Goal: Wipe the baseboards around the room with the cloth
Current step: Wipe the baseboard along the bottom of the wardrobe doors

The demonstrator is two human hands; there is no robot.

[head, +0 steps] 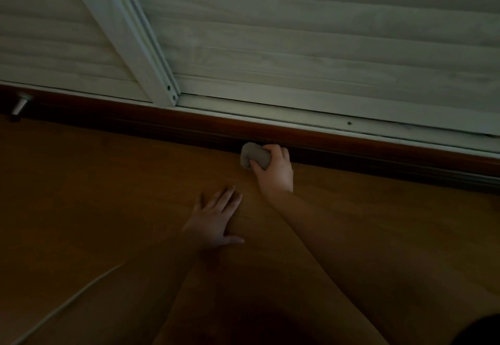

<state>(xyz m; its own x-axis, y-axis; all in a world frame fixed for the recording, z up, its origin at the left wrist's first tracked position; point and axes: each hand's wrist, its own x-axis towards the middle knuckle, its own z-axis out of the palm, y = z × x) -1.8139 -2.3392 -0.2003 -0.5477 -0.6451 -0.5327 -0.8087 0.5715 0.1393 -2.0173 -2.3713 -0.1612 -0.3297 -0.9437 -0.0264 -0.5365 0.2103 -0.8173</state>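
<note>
While right hand clutches cloth at baseboard – fingertips hidden (dim) – left hand flat.

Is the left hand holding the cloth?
No, the left hand lies flat on the floor; the right hand grips the cloth at the baseboard.

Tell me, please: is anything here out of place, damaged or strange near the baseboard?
Nothing is clearly damaged or spilled. The right hand holds the cloth at the baseboard. A pale cord trails loose across the floor, lower left; the dim light hides detail.
</note>
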